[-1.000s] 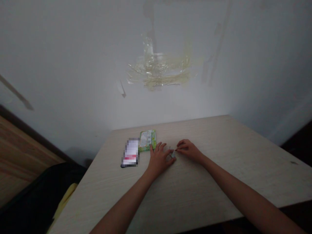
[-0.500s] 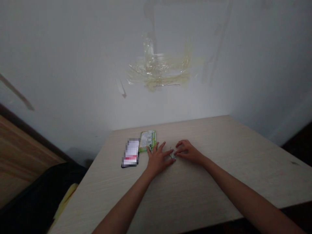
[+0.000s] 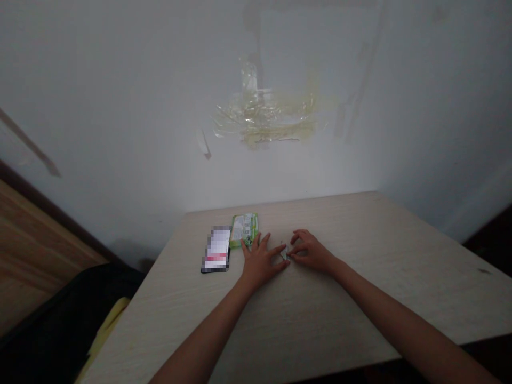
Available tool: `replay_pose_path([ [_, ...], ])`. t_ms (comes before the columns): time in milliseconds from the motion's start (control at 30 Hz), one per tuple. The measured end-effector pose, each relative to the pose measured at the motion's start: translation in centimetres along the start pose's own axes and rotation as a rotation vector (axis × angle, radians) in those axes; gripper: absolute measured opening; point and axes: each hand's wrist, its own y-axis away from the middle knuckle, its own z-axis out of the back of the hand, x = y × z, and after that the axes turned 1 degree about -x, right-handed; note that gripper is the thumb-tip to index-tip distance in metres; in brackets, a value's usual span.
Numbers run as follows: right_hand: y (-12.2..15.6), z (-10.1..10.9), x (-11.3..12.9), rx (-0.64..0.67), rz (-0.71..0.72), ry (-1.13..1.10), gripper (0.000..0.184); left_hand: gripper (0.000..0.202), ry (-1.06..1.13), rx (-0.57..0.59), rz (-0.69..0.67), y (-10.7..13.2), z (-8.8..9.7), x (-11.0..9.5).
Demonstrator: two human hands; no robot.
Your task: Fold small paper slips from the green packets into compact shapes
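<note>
A small light-coloured, foil- or paper-like piece (image 3: 284, 253) lies on the table between my two hands; its exact kind is too small to make out. My left hand (image 3: 260, 263) rests on the tabletop with its fingers spread, its index finger and thumb touching the piece's left and near edges. From the right, my right hand (image 3: 312, 252) meets the piece with thumb and index finger pinched at its edge, the other fingers curled. Just beyond my left fingertips is a green and white printed packet (image 3: 242, 228).
Left of the packet, touching or nearly so, lies a phone (image 3: 216, 249) with a blurred screen. The pale wooden table (image 3: 328, 330) meets a wall (image 3: 132, 106) with peeling tape (image 3: 276, 114). Dark and yellow cloth (image 3: 106, 325) is beyond the table's left edge.
The view has shifted slightly, moving everything a little to the right in it. Both hands stay at the small piece, with almost no visible finger movement.
</note>
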Motion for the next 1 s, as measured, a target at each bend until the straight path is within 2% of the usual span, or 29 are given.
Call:
replay_pose_path([
  [333, 0.26, -0.4, -0.29, -0.032, -0.031, -0.02, 0.008, 0.037, 0.003, -0.05, -0.069, 0.32, 0.32, 0.1],
  [533, 0.18, -0.39, -0.31, -0.034, -0.011, -0.026, 0.013, 0.038, 0.001, -0.051, -0.044, 0.33, 0.35, 0.0],
  [767, 0.02, -0.45, 0.23, -0.021, -0.118, 0.036, 0.011, 0.04, 0.021, -0.051, -0.044, 0.34, 0.63, -0.02],
  [1000, -0.01, -0.57, -0.13, -0.048, -0.155, 0.024, 0.013, 0.034, 0.037, -0.032, -0.02, 0.1, 0.48, 0.02],
])
